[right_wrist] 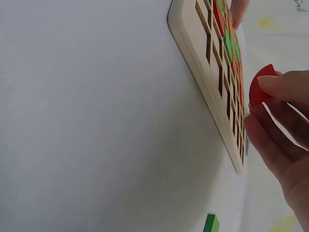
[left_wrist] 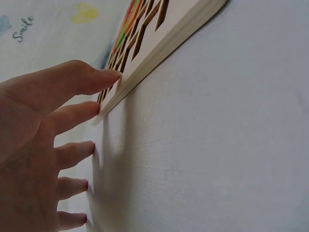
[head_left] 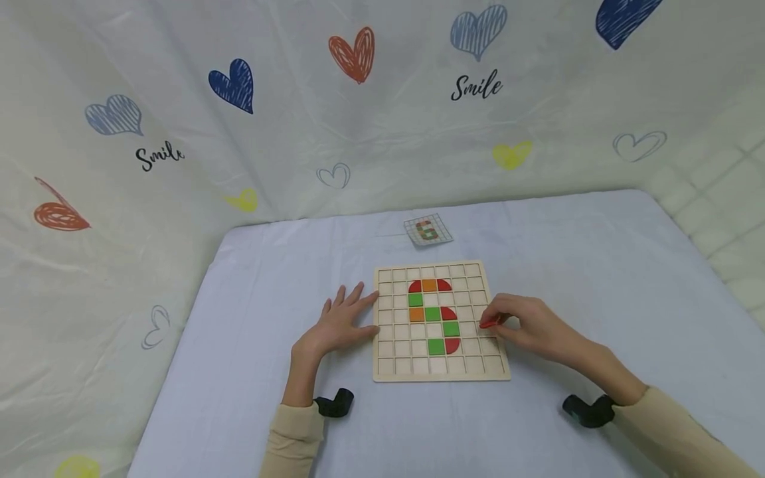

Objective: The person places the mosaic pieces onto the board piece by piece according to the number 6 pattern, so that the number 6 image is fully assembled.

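Nearest to us, two cream sleeves come in from the bottom edge, each with a black wrist mount. Our left hand [head_left: 337, 325] lies flat on the pale blue table cover [head_left: 251, 372], fingers straight and spread, the fingertips touching the left edge of the wooden grid board [head_left: 388, 368]. In the left wrist view the index finger [left_wrist: 94, 77] rests right on that edge. Our right hand [head_left: 532, 325] is at the board's right side, well apart from the left, fingers curled and pinching a red quarter-round tile [head_left: 490, 323]. The right wrist view shows that tile [right_wrist: 258, 87] held by its edge just above the board's right-hand cells, not seated in any of them.

Between the two hands we count the tiles already set in the board: three red, two orange, four green, nine in all. A single green tile [right_wrist: 210, 223] lies loose on the cover near the right hand, seen only from the right wrist.

Beyond the board, a little past our fingertips, lies one pattern card [head_left: 427, 230] with a numeral on it. Farthest off hangs the backdrop of hearts [head_left: 352, 53], with "Smile" printed twice.
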A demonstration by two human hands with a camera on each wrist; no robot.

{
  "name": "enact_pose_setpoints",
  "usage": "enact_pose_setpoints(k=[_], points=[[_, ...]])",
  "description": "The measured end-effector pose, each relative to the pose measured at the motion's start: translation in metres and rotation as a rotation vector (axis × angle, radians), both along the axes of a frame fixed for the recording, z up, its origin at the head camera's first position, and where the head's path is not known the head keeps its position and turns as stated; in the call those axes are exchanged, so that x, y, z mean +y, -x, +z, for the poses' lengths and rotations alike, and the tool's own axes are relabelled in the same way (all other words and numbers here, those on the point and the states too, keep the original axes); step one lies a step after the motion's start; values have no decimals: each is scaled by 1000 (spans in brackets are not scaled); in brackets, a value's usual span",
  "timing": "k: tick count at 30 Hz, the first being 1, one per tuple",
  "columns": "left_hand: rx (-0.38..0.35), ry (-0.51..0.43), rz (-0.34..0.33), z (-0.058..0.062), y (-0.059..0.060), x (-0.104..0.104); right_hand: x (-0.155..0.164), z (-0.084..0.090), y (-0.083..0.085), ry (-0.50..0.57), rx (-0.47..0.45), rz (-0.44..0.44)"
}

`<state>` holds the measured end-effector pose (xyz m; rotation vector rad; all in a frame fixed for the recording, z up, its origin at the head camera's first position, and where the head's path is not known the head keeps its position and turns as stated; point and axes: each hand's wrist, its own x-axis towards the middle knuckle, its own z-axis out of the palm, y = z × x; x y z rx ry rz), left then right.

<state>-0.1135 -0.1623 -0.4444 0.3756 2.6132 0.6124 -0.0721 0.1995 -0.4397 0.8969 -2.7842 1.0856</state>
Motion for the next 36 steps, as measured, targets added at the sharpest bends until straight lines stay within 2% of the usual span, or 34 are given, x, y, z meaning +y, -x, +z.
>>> enact_pose_setpoints(k=[21,25,32,36], points=[[8,6,1,1,0,0,-61,-5,15,84,-189,137],[20,3,-10,0,1,-1,-72,-5,17,72,-181,170],[18,5,-23,0,2,-2,-89,-8,18,39,-93,231],[29,6,-26,0,2,-2,-98,-10,18,21,-74,235]])
